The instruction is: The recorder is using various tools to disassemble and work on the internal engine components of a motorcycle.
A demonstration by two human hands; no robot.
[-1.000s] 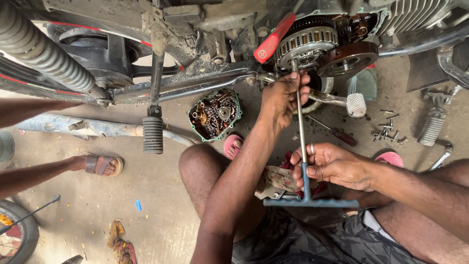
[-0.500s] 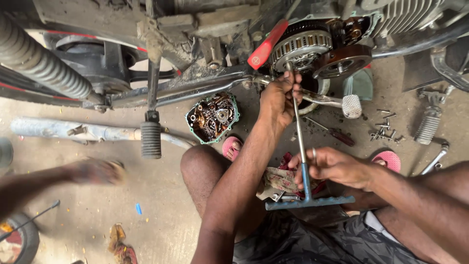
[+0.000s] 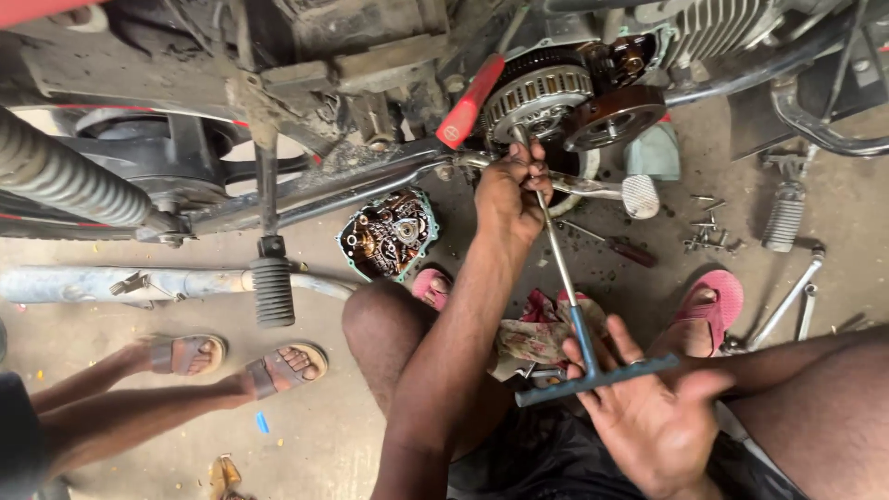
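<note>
My left hand (image 3: 509, 190) grips the upper shaft of a long T-handle wrench (image 3: 567, 287), just below the toothed clutch drum (image 3: 537, 93) on the motorcycle engine. My right hand (image 3: 653, 417) lies palm up under the wrench's blue cross handle (image 3: 593, 378), fingers spread and touching it. The wrench's tip meets the engine beside the drum. A red-handled tool (image 3: 470, 100) is wedged against the drum's left side.
A removed engine cover (image 3: 387, 233) lies on the concrete floor. Another person's sandalled feet (image 3: 236, 363) stand at the left. A footpeg (image 3: 272, 289) hangs down. Loose bolts (image 3: 708, 236), a screwdriver (image 3: 616, 245), spanners (image 3: 787, 301) and a rag (image 3: 537, 333) lie around my pink sandals (image 3: 708, 301).
My right hand has opened from a grip on the wrench shaft to a flat palm under the cross handle. The other person's feet have stepped closer from the left.
</note>
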